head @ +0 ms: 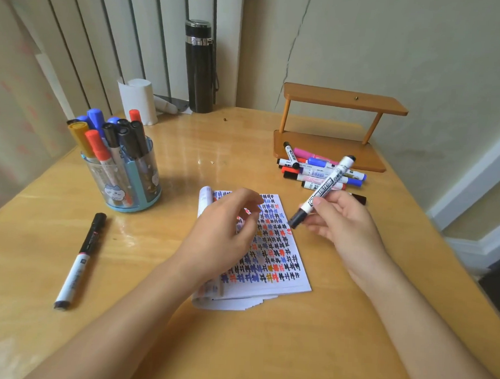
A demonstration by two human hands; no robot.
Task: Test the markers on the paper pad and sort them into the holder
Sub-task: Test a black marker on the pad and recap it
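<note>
Right hand (pixel 342 223) pinches a capped black marker (pixel 324 190) just over the paper pad (pixel 282 263), left hand (pixel 226 231) hovers empty and loosely curled beside it, so uncapping looks next, then a test stroke.

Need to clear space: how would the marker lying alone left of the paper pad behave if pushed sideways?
The lone marker looks like a round, rigid barrel, so it would probably roll rather than slide. The table appears glossy, so it may travel easily once nudged.
</note>
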